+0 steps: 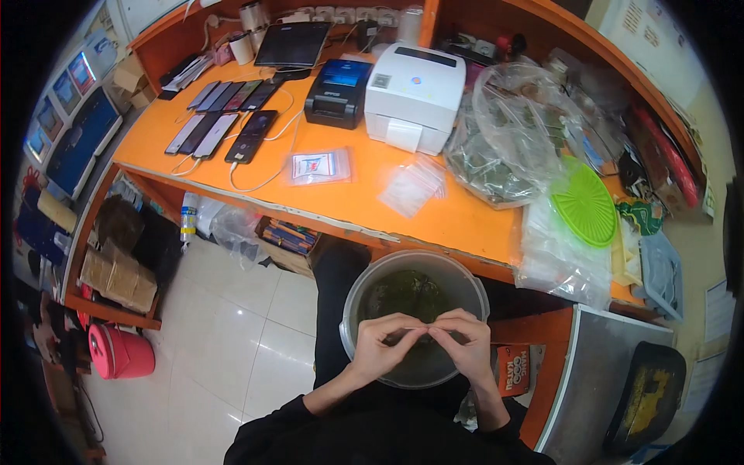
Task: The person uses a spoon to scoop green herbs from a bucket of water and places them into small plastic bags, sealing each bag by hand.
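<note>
My left hand (388, 343) and my right hand (462, 340) meet over a grey plastic bucket (361, 285) set between my legs. Thumbs and fingertips of both pinch a small, thin, pale item (427, 329), too small to identify; it may be the edge of a clear bag. Dark green matter (404, 293) lies in the bottom of the bucket, below my fingers and partly hidden by them. On the orange desk (349, 203) beyond, small clear zip bags (410, 186) are spread near a packet with a printed label (318, 167).
Several phones (251, 136), some on cables, lie left of a black receipt printer (337, 96) and a white label printer (414, 87). To the right sit a clear bag of green leaves (494, 157), a green lid (584, 203) and plastic bags (561, 261). A metal-edged cabinet (604, 349) flanks my right.
</note>
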Tool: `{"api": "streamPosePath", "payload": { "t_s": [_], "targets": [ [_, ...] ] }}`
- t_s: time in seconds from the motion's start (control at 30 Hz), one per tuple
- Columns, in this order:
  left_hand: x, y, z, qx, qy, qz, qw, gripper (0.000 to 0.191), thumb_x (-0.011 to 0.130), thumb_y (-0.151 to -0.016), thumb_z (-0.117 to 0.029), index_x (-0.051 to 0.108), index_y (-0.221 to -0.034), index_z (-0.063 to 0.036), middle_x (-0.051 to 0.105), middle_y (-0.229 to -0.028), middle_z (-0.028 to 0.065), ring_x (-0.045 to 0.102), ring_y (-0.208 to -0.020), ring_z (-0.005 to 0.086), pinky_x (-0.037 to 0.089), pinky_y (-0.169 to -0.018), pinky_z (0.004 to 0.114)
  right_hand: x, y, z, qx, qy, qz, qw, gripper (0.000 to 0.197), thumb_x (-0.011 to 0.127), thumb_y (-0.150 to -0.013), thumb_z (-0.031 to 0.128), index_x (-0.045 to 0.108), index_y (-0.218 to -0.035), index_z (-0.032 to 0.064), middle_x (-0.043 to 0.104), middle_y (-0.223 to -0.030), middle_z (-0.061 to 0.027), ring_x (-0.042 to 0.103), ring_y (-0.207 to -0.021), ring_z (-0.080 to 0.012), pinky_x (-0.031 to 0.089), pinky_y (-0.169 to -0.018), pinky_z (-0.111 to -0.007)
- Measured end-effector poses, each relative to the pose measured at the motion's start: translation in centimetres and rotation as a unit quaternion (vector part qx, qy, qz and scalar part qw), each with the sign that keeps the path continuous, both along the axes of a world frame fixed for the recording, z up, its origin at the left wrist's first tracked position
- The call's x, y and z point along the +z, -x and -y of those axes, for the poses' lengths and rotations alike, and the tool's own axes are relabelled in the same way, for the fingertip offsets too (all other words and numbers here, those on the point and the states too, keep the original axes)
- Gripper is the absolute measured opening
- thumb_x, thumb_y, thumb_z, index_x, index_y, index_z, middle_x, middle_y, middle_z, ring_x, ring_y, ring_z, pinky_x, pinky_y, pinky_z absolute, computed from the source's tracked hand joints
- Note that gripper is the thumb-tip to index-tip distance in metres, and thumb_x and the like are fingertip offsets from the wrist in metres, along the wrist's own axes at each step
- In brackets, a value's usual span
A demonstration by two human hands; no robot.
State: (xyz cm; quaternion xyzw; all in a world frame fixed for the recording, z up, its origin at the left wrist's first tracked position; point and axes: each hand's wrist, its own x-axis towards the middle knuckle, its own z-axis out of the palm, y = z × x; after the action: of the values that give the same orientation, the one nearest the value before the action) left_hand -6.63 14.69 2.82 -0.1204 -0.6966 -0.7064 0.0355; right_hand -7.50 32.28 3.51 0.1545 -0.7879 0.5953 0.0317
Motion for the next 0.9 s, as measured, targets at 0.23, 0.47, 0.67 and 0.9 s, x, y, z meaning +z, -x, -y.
{"api": "streamPosePath", "payload": {
  "t_s": [0.23,0.47,0.67,0.9],
  "targets": [
    [-0.2,-0.5,0.4,-0.006,0.044,-0.081,0.996,0.011,0.063,-0.082,0.001,0.070,-0.090,0.0029,0.070,-0.085,0.0136,0.068,-0.074,0.0181,0.053,-0.066,0.025,1.1,-0.1,-0.2,0.028,-0.102,-0.086,0.991,0.010,0.067,-0.074,0.000,0.070,-0.082,0.0037,0.067,-0.082,-0.0082,0.063,-0.074,-0.0204,0.044,-0.070,-0.031],
    [2.9,-0.2,1.6,-0.061,0.028,-0.076,0.995,0.024,0.051,-0.089,-0.002,0.063,-0.109,0.0037,0.066,-0.104,0.0165,0.066,-0.095,0.0220,0.050,-0.083,0.028,9.9,4.1,-3.4,0.143,-0.273,-0.091,0.947,0.032,0.056,-0.072,-0.006,0.065,-0.101,0.0054,0.066,-0.092,-0.0105,0.065,-0.079,-0.0244,0.051,-0.071,-0.036],
    [1.5,0.1,3.3,-0.022,0.136,-0.061,0.989,0.052,0.051,-0.090,-0.009,0.034,-0.139,-0.0022,0.057,-0.123,0.0169,0.056,-0.112,0.0328,0.044,-0.093,0.034,19.6,13.9,-9.1,-0.278,-0.197,-0.376,0.862,0.021,0.057,-0.080,0.001,0.063,-0.100,0.0007,0.064,-0.090,-0.0129,0.063,-0.075,-0.0215,0.049,-0.069,-0.033],
    [0.1,-2.5,2.7,-0.070,0.153,0.008,0.986,0.049,0.057,-0.090,-0.012,0.041,-0.135,-0.0041,0.059,-0.118,0.0180,0.057,-0.109,0.0314,0.046,-0.090,0.035,8.3,20.6,-0.8,-0.075,-0.300,-0.375,0.874,0.024,0.067,-0.074,0.017,0.066,-0.097,0.0080,0.064,-0.096,-0.0134,0.058,-0.098,-0.0312,0.042,-0.086,-0.044]
  ]
}}
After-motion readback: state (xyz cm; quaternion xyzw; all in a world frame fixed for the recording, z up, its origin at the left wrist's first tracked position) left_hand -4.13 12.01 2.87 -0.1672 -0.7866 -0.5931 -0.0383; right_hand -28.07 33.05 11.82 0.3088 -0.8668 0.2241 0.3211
